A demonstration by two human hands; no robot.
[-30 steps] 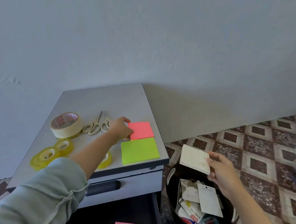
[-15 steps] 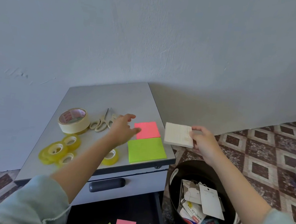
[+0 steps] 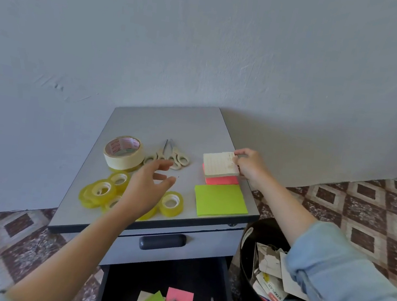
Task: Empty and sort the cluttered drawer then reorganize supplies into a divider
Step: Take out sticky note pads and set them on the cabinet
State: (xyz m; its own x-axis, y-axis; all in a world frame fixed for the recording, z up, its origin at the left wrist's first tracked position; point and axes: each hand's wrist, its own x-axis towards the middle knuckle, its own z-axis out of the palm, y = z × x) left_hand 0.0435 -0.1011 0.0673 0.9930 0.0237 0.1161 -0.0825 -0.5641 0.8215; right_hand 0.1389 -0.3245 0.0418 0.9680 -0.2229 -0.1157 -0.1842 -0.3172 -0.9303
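Fingers [image 3: 240, 153] of the right hand [image 3: 253, 170] are pinched on a white square notepad [image 3: 218, 164], set atop a pink sticky pad [image 3: 222, 179] at three o'clock, seemingly for sorting.

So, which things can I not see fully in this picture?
Head view:
- Tape rolls: some hidden under the left hand.
- Pink pad: mostly covered by the white pad that the right hand grips.
- Drawer: contents cut off by the bottom edge.
- Bin: partly behind the right sleeve.
- Print on the white pad: too small to read.
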